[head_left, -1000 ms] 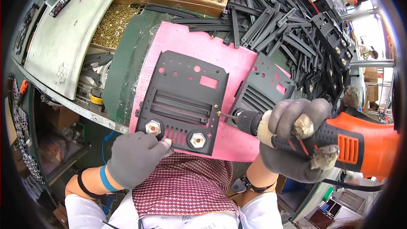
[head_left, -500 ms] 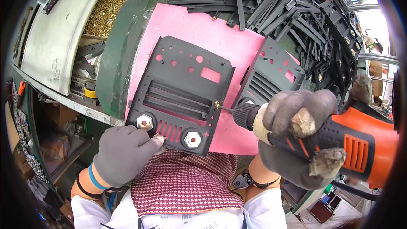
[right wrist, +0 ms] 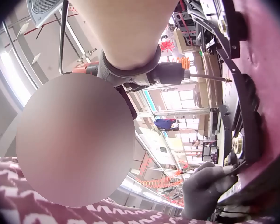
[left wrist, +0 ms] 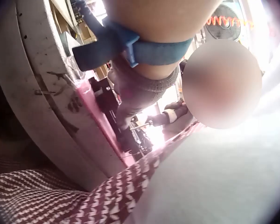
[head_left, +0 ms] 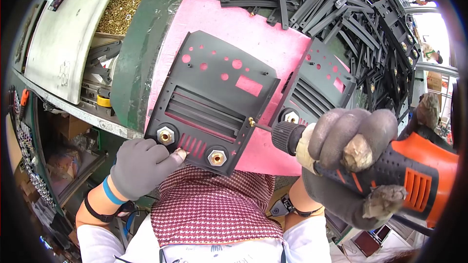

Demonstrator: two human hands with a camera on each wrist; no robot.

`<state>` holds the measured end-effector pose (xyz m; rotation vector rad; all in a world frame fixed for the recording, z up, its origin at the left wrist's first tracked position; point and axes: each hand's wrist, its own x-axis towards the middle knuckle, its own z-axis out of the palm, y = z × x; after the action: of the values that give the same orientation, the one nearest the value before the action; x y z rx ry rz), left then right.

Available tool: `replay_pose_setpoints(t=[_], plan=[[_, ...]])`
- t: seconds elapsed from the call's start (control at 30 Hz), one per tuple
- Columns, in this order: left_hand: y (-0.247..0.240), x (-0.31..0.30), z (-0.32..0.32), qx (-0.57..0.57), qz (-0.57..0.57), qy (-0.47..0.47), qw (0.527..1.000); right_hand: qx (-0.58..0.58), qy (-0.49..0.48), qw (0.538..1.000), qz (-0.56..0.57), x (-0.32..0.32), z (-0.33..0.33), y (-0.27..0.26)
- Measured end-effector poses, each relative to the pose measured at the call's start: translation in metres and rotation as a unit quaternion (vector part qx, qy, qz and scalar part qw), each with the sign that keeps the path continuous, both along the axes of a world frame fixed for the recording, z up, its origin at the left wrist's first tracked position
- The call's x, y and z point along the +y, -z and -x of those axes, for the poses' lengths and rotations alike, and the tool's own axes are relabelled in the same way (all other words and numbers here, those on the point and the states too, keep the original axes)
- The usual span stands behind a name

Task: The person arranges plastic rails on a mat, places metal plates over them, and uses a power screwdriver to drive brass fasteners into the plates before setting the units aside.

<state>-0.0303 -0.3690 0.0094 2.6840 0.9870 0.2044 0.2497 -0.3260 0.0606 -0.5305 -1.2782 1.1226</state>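
A black metal panel (head_left: 214, 80) with slots and round holes lies on the pink mat, two large hex nuts (head_left: 217, 158) near its front. My gloved left hand (head_left: 144, 168) pinches the panel's front edge, thumb on top, beside the left nut. In my gloved right hand (head_left: 353, 156) I grip an orange and black power drill (head_left: 417, 175), held level. Its long bit (head_left: 263, 127) points left and its tip meets a small brass screw (head_left: 251, 122) at the panel's right side. From the right wrist view, the drill chuck (right wrist: 170, 73) and bit show beside the panel's edge.
A second, similar panel (head_left: 324, 75) lies on the pink mat (head_left: 195, 14) to the right. Beyond it black metal strips (head_left: 317, 9) are heaped. Small brass parts (head_left: 118, 12) fill a bin at back left. A drill cord (head_left: 412, 225) hangs at right.
The head view has tilted, so the bench stands higher in it. The bit tip and screw have come closer to the panel's right side. Both hands keep their grips.
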Motion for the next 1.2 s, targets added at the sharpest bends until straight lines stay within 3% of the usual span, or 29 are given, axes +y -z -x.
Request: replay_pose_setpoints(t=[0.33,0.4,0.43,0.47,0.53,0.57,0.6,0.67,0.7,0.73,0.8,0.83,0.87,1.2], plan=[[0.008,-0.006,-0.002,-0.038,-0.021,-0.015,0.999,-0.010,-0.027,1.000,-0.007,-0.002,0.000,0.011],[0.008,-0.007,-0.002,-0.038,-0.019,-0.014,0.999,-0.121,-0.004,0.993,0.002,-0.004,-0.012,0.010],[0.009,-0.007,-0.002,-0.041,-0.024,-0.011,0.999,-0.123,0.013,0.992,-0.009,-0.003,-0.011,0.011],[0.010,-0.008,-0.002,-0.044,-0.029,-0.009,0.999,-0.010,0.034,0.998,0.048,-0.007,-0.003,0.016],[0.012,-0.008,0.000,-0.050,-0.037,-0.001,0.998,0.065,0.082,0.987,0.120,-0.008,0.002,0.011],[0.012,-0.009,0.001,-0.055,-0.047,0.009,0.997,0.049,0.127,0.990,0.049,-0.005,0.008,0.017],[0.012,-0.009,0.002,-0.058,-0.043,0.004,0.997,0.045,0.122,0.990,0.053,-0.003,0.005,0.018],[0.011,-0.006,0.002,-0.062,-0.037,0.013,0.997,-0.012,-0.067,0.996,0.057,0.004,-0.004,0.016],[0.011,-0.006,0.002,-0.063,-0.037,0.005,0.997,0.013,0.006,0.997,0.081,-0.004,0.008,0.017],[0.011,-0.005,0.002,-0.068,-0.036,0.009,0.997,-0.104,-0.072,0.985,0.116,0.008,0.015,-0.011],[0.010,-0.004,0.002,-0.072,-0.036,0.006,0.997,-0.002,-0.141,0.986,0.089,0.011,0.015,0.004],[0.010,-0.003,0.002,-0.073,-0.036,0.007,0.997,-0.030,-0.062,0.993,0.091,0.004,0.021,-0.003],[0.009,-0.004,0.003,-0.074,-0.035,0.011,0.997,-0.029,-0.067,0.993,0.092,0.005,0.023,-0.003],[0.014,-0.006,-0.006,-0.093,-0.051,-0.015,0.994,-0.025,-0.235,0.971,0.019,0.035,0.013,0.006]])
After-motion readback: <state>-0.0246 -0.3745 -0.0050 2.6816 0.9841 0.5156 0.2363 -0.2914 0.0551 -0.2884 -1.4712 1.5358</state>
